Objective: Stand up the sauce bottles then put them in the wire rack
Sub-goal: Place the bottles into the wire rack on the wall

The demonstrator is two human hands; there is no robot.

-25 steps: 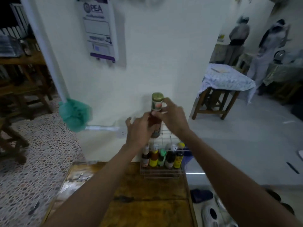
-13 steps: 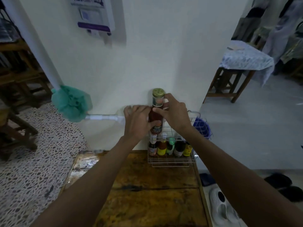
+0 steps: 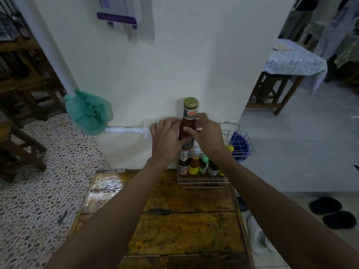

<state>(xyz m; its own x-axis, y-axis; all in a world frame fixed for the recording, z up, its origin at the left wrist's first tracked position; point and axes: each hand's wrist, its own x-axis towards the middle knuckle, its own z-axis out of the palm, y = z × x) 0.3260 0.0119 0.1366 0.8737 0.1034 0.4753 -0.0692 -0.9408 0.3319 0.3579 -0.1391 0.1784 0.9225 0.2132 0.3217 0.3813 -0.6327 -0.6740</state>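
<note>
I held the tall sauce bottle point(image 3: 188, 125) upright near the centre of the frame, its gold cap point(image 3: 190, 102) well clear of my knuckles and set against the white wall point(image 3: 174, 65) behind it. My left hand point(image 3: 166, 139) wrapped the left side of the brown glass, thumb curled across the lower label, fingers closed round the back. My right hand point(image 3: 208, 135) pressed in from the right, thumb laid across the front of the bottle just under the neck label, the other fingers bent round its far side — so both sets of fingers were clamped on the same bottle, one hand each side.

The bottle hung directly above the left part of the wire rack point(image 3: 202, 181), which sat at the far right corner of the wooden table point(image 3: 184, 226), just below the middle of the frame. Whether the bottle's base touched anything in the rack I could not tell, as my hands covered it. In the rack's front row stood smaller bottles, all upright and close together: a red-labelled one point(image 3: 182, 166) at the left, a yellow-labelled one point(image 3: 194, 166) beside it, a green-capped one point(image 3: 204, 164), and a dark one point(image 3: 213, 169) further right. A blue tub point(image 3: 240, 145) sat in the rack's raised rear section, right of my right wrist.

At the left of the frame a green net bag point(image 3: 87, 111) hung on a white pipe point(image 3: 124, 130) — well apart from the rack.
</note>
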